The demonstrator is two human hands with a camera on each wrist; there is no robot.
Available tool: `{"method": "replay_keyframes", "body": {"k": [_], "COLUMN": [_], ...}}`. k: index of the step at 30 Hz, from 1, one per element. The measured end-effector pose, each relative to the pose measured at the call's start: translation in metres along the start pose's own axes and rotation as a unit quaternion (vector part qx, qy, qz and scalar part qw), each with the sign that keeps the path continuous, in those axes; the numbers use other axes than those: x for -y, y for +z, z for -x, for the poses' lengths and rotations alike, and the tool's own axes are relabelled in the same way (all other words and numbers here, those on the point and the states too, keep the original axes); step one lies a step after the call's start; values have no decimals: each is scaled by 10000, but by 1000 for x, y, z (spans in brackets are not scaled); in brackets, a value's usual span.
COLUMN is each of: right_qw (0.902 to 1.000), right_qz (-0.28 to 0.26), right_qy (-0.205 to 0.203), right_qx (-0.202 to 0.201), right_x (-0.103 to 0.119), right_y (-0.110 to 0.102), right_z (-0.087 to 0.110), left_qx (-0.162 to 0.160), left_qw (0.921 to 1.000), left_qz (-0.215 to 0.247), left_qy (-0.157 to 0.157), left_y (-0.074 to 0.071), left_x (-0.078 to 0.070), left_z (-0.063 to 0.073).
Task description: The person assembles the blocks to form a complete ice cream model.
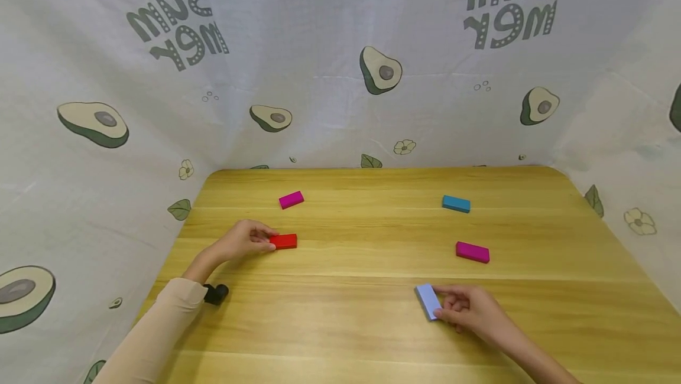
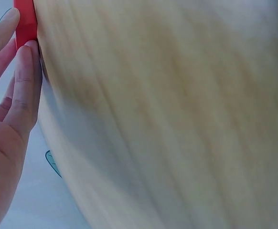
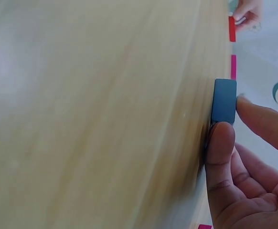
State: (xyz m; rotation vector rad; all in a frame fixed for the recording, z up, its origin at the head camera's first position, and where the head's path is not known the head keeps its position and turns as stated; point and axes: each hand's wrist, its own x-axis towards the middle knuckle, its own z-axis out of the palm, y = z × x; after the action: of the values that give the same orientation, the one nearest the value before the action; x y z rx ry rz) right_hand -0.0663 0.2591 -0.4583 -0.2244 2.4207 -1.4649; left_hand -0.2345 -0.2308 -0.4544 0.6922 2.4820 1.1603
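Observation:
At the left of the table, my left hand [image 1: 246,238] pinches the near end of a small red rectangular block [image 1: 286,241] between thumb and fingers. The left wrist view has the red block [image 2: 26,23] at its top left corner, with fingertips on its sides. Toward the front right, my right hand [image 1: 474,311] grips a light blue block [image 1: 427,301] by its edges, thumb at the near end and a finger at the far end. The same block [image 3: 224,101] looks darker blue in the right wrist view, held close over the wooden surface.
A magenta block [image 1: 291,199] lies beyond the red one. On the right are a teal-blue block [image 1: 456,204] and another magenta block [image 1: 472,252]. A small black object [image 1: 216,294] shows by the left wrist. A printed cloth [image 1: 330,106] hangs around the wooden table [image 1: 346,325].

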Motion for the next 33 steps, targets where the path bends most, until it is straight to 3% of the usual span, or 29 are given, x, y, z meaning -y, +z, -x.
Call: {"method": "replay_keyframes", "body": {"k": [15,33], "right_qw": [9996,9944], "right_qz": [-276,-1008], "right_qy": [42,205], "right_qx": [15,241], "right_x": [4,9], "right_y": [6,12], "right_z": [-12,-31], "left_qx": [32,128], "left_qw": [10000,9997], "left_qz": [-28,120], "left_qy": [44,143], "left_y": [2,8], "left_x": [-3,-6], "left_z": [-3,-12]}}
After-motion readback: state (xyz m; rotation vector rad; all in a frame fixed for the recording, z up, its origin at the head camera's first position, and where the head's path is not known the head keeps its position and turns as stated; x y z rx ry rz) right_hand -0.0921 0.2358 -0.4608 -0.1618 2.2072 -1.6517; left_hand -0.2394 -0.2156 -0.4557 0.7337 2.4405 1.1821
